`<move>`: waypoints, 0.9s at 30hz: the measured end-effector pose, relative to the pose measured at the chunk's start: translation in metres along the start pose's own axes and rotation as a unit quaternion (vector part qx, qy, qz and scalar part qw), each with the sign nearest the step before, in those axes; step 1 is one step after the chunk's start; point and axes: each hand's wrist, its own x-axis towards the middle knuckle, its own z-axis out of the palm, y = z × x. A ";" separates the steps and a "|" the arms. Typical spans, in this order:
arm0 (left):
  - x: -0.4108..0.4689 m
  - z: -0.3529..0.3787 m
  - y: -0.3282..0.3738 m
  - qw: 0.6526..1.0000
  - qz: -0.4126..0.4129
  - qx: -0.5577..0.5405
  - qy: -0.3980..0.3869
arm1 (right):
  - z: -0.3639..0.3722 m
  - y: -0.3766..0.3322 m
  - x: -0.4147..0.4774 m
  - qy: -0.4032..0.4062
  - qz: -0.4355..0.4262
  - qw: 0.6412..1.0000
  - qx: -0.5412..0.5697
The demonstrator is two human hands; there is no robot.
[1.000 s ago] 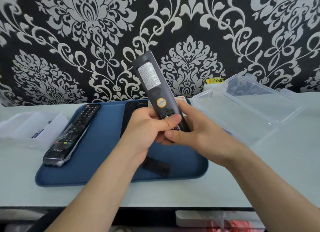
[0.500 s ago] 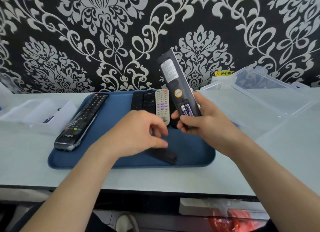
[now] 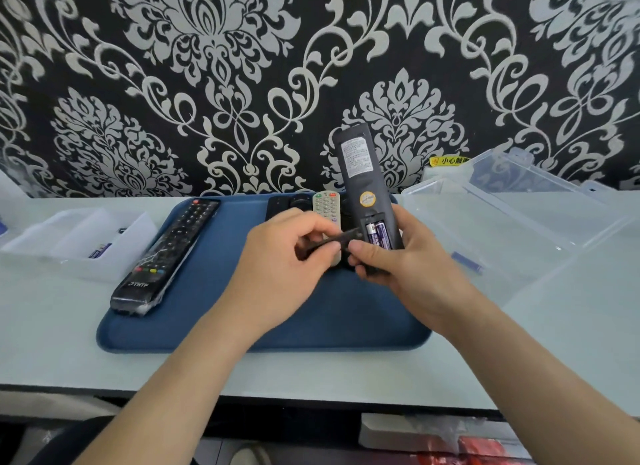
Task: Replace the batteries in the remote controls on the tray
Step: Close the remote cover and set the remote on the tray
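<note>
My right hand grips the lower end of a black remote, held upright with its back toward me. Its battery bay is uncovered and two purple batteries sit inside. My left hand pinches the black battery cover just left of the bay. Below both hands lies the blue tray. On it rest a long black remote in plastic wrap at the left, a small grey remote and a dark remote at the back.
A white divided box with batteries stands left of the tray. An open clear plastic box with a purple battery stands at the right. The table's front edge runs below the tray. Patterned wall behind.
My left hand let go of the held remote, dropped to the tray, picked up the battery cover lying there and raised it beside the bay. The bay with batteries came into view.
</note>
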 end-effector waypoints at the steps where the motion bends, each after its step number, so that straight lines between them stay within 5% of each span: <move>1: 0.000 0.003 0.003 1.000 0.018 0.001 0.020 | 0.001 0.001 0.000 0.005 0.001 1.000 0.025; 5: 0.001 0.010 0.009 0.997 -0.023 -0.066 0.044 | 0.003 0.000 0.002 0.010 0.007 0.996 0.084; 12: -0.002 0.001 0.016 0.981 -0.026 -0.181 -0.071 | -0.002 -0.003 0.004 0.015 0.040 0.990 0.136; 14: -0.003 0.003 0.018 0.982 -0.015 -0.181 -0.050 | -0.002 -0.003 0.004 0.015 0.046 0.988 0.145; 17: -0.004 0.008 0.018 0.994 0.091 -0.033 0.051 | 0.003 -0.006 0.005 0.021 0.069 0.977 0.200; 21: -0.009 0.029 0.009 0.940 0.292 0.158 0.083 | 0.007 -0.009 0.007 0.014 0.112 0.967 0.230; 27: -0.005 0.031 -0.001 0.941 0.289 0.169 0.057 | 0.010 -0.012 0.002 0.039 0.086 0.970 0.226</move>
